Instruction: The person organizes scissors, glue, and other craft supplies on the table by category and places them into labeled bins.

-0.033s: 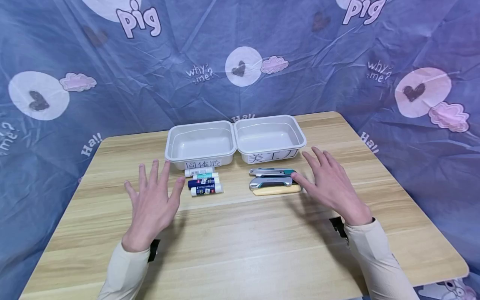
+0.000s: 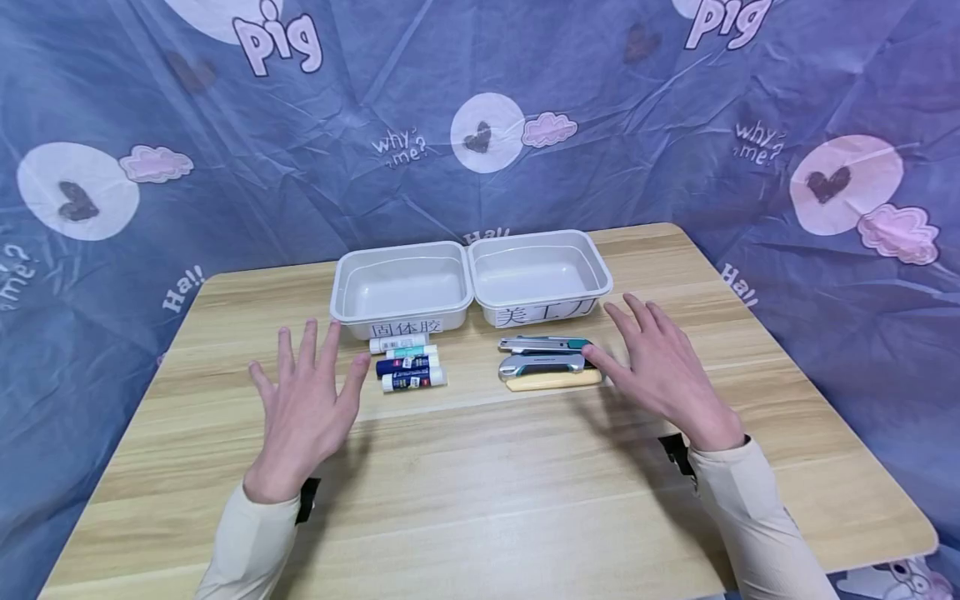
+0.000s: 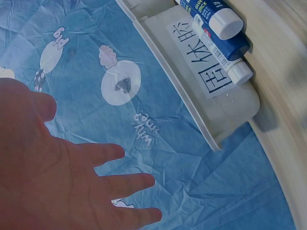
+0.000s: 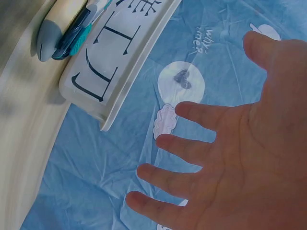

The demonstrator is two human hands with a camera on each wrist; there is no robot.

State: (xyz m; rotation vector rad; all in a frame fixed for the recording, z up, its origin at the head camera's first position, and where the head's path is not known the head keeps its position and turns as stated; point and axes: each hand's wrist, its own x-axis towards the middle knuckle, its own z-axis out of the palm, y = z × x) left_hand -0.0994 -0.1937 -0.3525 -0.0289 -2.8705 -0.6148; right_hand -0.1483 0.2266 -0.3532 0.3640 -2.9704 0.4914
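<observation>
My left hand (image 2: 307, 408) hovers palm down over the table's left side, fingers spread and holding nothing. Just right of its thumb lie several glue sticks (image 2: 408, 363) in a stack of rows, some dark blue with white caps, one white, one teal. On the other side my right hand (image 2: 667, 367) is likewise spread, with nothing in it. Its thumb tip overlaps the ends of the utility knives in the head view: a slim grey and teal one (image 2: 536, 342), a silver one (image 2: 540, 364) and one with a yellow handle (image 2: 551, 381).
Two white plastic bins stand side by side behind these things, a left bin (image 2: 401, 318) and a right bin (image 2: 543, 302), each with a Chinese label in front. The wooden table (image 2: 480, 492) ends at a blue printed cloth (image 2: 375, 192) hung behind it.
</observation>
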